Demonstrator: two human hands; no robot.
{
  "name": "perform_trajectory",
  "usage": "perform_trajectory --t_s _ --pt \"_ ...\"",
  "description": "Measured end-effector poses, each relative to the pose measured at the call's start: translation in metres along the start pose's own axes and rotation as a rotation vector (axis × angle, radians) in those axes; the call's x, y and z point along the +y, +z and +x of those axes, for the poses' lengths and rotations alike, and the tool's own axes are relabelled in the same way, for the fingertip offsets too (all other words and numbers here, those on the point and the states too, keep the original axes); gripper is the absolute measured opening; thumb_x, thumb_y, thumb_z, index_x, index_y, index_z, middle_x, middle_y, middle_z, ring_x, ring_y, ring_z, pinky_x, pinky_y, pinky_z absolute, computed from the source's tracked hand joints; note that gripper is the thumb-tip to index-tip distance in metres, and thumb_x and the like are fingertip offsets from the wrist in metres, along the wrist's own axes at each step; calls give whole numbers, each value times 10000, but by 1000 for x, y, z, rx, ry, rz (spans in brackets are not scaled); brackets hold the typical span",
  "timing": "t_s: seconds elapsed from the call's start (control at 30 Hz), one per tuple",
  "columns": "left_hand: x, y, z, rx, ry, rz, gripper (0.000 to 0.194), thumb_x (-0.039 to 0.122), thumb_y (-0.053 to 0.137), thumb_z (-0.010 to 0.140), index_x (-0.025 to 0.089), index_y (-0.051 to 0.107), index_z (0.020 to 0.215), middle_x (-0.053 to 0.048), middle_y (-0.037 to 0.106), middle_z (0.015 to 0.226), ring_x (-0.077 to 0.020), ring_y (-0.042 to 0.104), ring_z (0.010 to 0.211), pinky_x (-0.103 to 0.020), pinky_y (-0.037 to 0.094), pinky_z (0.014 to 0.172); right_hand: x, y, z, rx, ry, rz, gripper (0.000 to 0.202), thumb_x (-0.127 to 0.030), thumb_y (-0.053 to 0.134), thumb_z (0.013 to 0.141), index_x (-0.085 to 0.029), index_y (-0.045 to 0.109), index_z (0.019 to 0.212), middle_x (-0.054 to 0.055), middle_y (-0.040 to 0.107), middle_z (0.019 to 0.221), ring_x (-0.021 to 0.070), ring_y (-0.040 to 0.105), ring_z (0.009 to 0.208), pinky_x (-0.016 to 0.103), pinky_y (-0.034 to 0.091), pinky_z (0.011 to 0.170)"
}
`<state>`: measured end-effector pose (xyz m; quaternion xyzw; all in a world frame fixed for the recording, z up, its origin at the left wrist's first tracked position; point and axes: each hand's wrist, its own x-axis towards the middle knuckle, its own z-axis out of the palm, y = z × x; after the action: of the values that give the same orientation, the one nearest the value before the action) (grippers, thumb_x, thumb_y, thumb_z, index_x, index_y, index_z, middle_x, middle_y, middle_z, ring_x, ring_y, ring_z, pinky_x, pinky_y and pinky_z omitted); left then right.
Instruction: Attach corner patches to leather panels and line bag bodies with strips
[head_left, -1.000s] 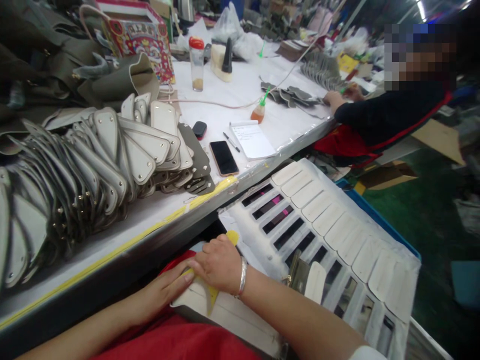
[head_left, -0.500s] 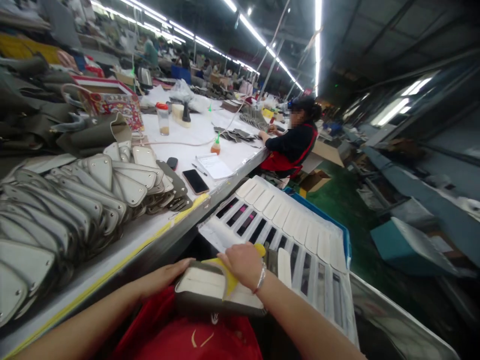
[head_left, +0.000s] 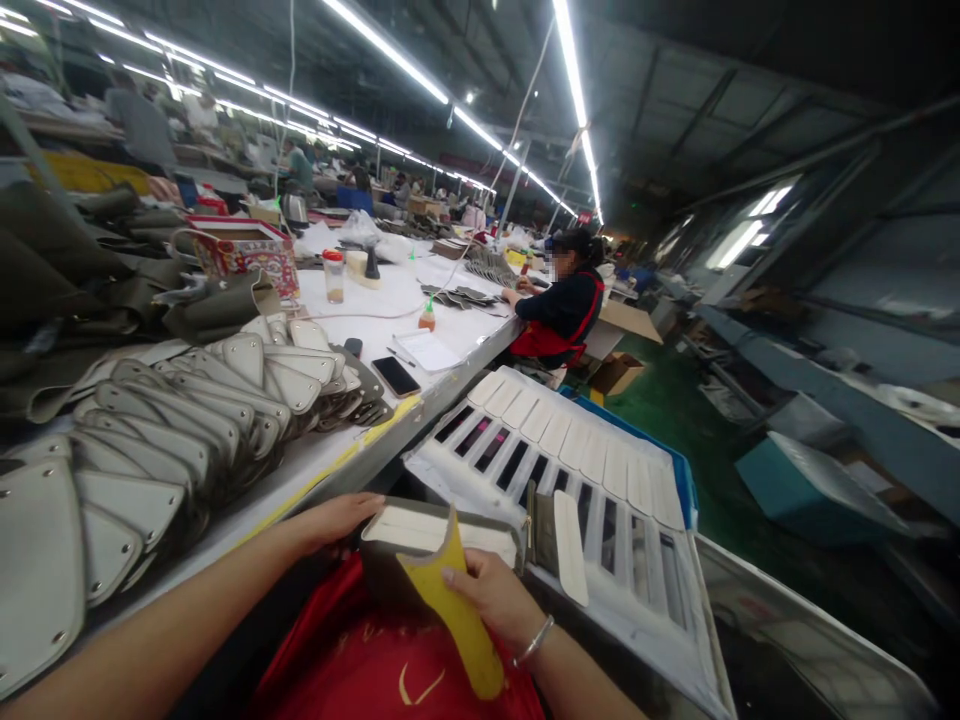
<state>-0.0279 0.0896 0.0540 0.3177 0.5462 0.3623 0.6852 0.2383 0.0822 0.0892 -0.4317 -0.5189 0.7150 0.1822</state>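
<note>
A dark olive case with a cream panel [head_left: 409, 527] rests over the lap, above a red apron. My left hand [head_left: 341, 522] grips the case at its left end, thumb along the upper edge. My right hand [head_left: 495, 592] holds a yellow curved tool [head_left: 457, 600] by its middle, its notched end up near the case's front edge and its rounded end pointing down. A bracelet is on the right wrist. Just right of the case, a cream strip [head_left: 571, 550] and an olive piece lie on the white slotted rack [head_left: 465, 478].
On the white table [head_left: 375, 300] lie stacked pale flaps [head_left: 187, 420], a phone [head_left: 396, 376], a notepad [head_left: 429, 350], a small glue bottle [head_left: 427, 317] and a jar [head_left: 334, 277]. A person [head_left: 566, 305] in a red apron sits farther along its edge. A teal box [head_left: 814, 490] stands at right.
My right hand has drawn back toward the body and turned the yellow tool, which lay across the cream panel and now hangs off its near side. The camera view has shifted.
</note>
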Motion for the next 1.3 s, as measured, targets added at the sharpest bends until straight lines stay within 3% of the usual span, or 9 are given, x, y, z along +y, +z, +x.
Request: perform_trajectory --t_s 0.17,0.3,0.43,0.63,0.8,0.9,1.03,1.13,1.3 --pt "-7 14 -14 -51 -128 -65 755 674 504 737 288 340 1364 -78 709 841 -215 669 551 -266 503 439 23 23 11 34 8 140 520 -533 728 618 -101 683 904 73 676 743 177 599 635 289 449 594" --pt "-12 15 -13 -61 -107 -173 698 670 492 753 312 375 1340 -45 698 874 -195 662 595 -312 540 540 28 42 24 90 1 190 514 -556 746 566 -105 677 802 36 641 643 111 538 521 222 400 496" --pt "-17 15 -11 -49 -44 -265 621 635 485 784 292 436 1300 -50 662 1057 -182 649 716 -278 523 555 32 67 37 99 154 157 423 -521 702 643 -115 627 734 -4 563 491 68 435 354 180 305 352" --pt "-14 20 -13 -32 -15 -381 652 607 492 796 220 434 1316 -80 645 1136 -227 640 876 -310 509 725 40 95 52 53 312 366 309 -394 655 755 -106 590 848 41 642 619 77 527 375 171 422 379" --pt "-13 20 -7 7 -28 -345 675 641 437 803 223 417 1332 -71 634 1163 -223 642 844 -297 497 678 38 96 62 -6 308 452 333 -384 658 753 -83 600 884 72 668 667 72 538 379 162 438 376" --pt "-15 19 2 61 -35 -259 691 678 378 803 222 438 1318 -64 641 1151 -231 636 862 -312 494 699 41 94 67 -41 285 508 487 -489 723 640 -77 606 872 78 666 647 77 529 365 172 443 370" --pt "-17 17 16 138 46 9 677 680 273 831 202 518 1244 -53 659 1115 -244 604 970 -356 450 865 47 89 71 -78 268 583 666 -618 763 447 -81 612 811 75 648 576 76 505 336 172 432 357" --pt "-19 16 24 158 115 211 666 651 204 859 194 547 1201 -53 657 1117 -244 558 1065 -377 363 990 48 83 73 -103 292 600 682 -653 753 409 -89 620 767 64 634 537 73 488 318 178 436 359" --pt "-17 18 29 181 156 429 609 588 157 895 209 545 1173 -37 645 1126 -220 539 1086 -364 335 1017 46 73 76 -120 352 589 709 -685 734 401 -80 641 759 54 613 490 94 496 314 197 443 362"
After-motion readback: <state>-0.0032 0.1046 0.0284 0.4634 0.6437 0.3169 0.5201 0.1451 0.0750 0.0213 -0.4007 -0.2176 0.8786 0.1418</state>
